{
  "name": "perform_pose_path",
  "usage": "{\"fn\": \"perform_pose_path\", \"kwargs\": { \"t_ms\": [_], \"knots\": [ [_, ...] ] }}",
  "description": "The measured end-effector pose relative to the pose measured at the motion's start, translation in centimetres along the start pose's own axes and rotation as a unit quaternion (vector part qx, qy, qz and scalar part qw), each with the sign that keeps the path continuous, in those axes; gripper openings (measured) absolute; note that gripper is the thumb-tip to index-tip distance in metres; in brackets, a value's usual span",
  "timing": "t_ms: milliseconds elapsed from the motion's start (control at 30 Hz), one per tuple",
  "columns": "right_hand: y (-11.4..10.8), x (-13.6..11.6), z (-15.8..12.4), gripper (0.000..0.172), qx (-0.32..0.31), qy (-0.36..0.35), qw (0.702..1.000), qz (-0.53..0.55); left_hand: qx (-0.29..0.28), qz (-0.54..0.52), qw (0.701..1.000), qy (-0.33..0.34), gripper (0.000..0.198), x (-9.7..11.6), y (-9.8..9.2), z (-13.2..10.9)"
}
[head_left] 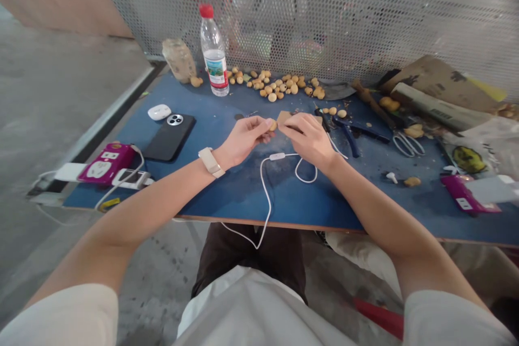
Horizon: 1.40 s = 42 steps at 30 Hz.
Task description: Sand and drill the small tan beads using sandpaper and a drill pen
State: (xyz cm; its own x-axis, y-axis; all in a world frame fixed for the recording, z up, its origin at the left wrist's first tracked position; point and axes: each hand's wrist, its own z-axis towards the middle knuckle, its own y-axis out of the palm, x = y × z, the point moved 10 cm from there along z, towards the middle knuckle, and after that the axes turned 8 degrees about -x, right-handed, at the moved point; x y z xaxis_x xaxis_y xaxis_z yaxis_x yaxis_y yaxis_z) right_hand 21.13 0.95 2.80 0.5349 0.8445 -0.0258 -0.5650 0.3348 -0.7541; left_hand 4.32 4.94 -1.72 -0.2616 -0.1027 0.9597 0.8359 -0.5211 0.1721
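My left hand (251, 136), with a pale band on its wrist, pinches a small tan gourd (273, 125) between thumb and fingertips. Just to its right, my right hand (308, 135) has its fingers closed on a stiff tan sheet (283, 117) that looks like sandpaper; part of it is hidden under the fingers. The two hands almost meet above the blue tabletop (227, 194). Below them runs a white cable (267, 194) with a small inline switch (278, 156). Beyond the hands lies a pile of similar small gourds (279, 86).
A water bottle (214, 59) stands at the back by the perforated metal panel (365, 21). Left are a phone (170, 138), a white mouse (159, 112) and a magenta power strip (107, 162). Right lie dark-handled pliers (349, 138), scissors (408, 144) and another magenta power strip (462, 194).
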Motion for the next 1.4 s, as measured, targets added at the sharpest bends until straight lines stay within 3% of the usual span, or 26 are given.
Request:
{"fn": "perform_pose_path", "kwargs": {
  "t_ms": [133,300,467,700,1000,1300,1400],
  "knots": [
    [-0.4,-0.3,-0.1,0.037,0.032,0.046,0.998,0.042,0.009,0.128,0.987,0.1,0.073,2.3,-0.2,-0.2],
    [-1.6,-0.9,-0.1,0.036,0.082,0.075,0.992,0.067,0.01,0.263,0.943,0.204,0.059,4.2,-0.2,-1.1],
    [-1.7,-0.6,-0.1,0.033,0.087,0.099,0.989,0.069,0.025,0.367,0.905,0.214,0.025,4.6,0.2,-1.8],
    [-1.8,-0.7,-0.3,0.032,0.099,0.102,0.988,0.061,0.025,0.425,0.868,0.257,0.02,5.0,0.8,-2.2],
    [-2.4,-1.4,-0.1,0.033,0.115,0.101,0.985,0.085,0.029,0.527,0.77,0.359,0.016,5.9,1.8,-3.4],
    [-2.7,-1.9,0.0,0.031,0.139,0.099,0.979,0.108,0.007,0.537,0.748,0.389,0.015,6.4,2.5,-3.9],
    [-2.6,-2.0,0.0,0.031,0.138,0.103,0.978,0.118,0.023,0.52,0.761,0.388,0.017,6.5,2.4,-4.0]
  ]
}}
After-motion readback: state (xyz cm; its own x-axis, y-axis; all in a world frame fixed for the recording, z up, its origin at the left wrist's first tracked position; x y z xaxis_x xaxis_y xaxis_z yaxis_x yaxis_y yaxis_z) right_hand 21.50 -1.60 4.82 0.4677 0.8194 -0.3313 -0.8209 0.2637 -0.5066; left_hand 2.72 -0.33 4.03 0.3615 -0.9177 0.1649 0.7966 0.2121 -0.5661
